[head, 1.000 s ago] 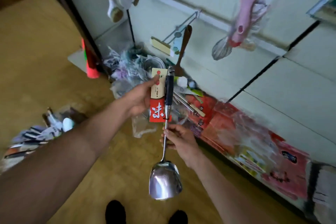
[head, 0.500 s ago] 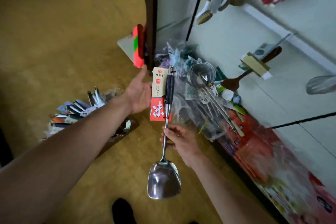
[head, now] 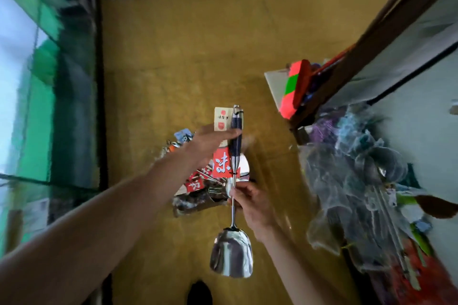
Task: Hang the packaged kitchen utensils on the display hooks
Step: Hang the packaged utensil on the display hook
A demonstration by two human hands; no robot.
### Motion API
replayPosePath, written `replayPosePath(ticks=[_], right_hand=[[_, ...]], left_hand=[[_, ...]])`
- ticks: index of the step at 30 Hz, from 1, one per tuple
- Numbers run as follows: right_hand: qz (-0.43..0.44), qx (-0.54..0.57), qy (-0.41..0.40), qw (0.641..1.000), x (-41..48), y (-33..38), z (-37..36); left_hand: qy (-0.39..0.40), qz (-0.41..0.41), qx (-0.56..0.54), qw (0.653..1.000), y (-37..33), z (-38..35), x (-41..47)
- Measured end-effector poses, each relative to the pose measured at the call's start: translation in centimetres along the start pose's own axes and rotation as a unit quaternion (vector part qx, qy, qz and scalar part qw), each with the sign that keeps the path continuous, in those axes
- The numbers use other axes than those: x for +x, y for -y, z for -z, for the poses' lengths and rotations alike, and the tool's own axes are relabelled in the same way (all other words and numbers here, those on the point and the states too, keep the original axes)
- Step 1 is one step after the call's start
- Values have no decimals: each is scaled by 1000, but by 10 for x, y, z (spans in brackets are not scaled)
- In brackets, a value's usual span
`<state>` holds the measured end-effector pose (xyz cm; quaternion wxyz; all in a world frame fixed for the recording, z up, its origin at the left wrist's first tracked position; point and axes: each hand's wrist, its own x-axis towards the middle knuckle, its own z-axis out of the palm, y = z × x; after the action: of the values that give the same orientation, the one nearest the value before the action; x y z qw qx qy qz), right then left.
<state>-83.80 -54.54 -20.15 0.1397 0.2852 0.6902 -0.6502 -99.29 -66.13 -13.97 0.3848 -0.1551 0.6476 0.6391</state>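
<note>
Shiny steel spatula (head: 231,255), red-and-cream card (head: 223,119): our right hand (head: 252,205) pinches thin shaft, left hand (head: 210,142) flat on card; hooks unseen, may drop.

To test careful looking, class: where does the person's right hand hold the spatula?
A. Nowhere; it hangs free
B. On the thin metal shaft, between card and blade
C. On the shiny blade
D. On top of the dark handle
B: the right hand curls its fingers round the thin shaft of the spatula, below the red card and above the blade; the left hand lies higher, across the card.
</note>
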Motion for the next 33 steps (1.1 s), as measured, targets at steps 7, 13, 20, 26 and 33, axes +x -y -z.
replayPosePath(ticks=[7, 13, 20, 26, 33], right_hand=[[10, -99, 69, 993, 56, 8, -51], [-10, -238, 163, 957, 141, 12, -55], [32, -462, 210, 861, 245, 4, -68], [61, -558, 260, 786, 314, -46, -112], [68, -593, 278, 753, 340, -115, -135]], left_hand=[[-116, 52, -105, 986, 18, 81, 37], [-228, 152, -203, 940, 41, 111, 91], [-325, 220, -344, 853, 98, 132, 157], [-390, 274, -389, 789, 181, 158, 203], [-383, 300, -341, 804, 252, 194, 224]])
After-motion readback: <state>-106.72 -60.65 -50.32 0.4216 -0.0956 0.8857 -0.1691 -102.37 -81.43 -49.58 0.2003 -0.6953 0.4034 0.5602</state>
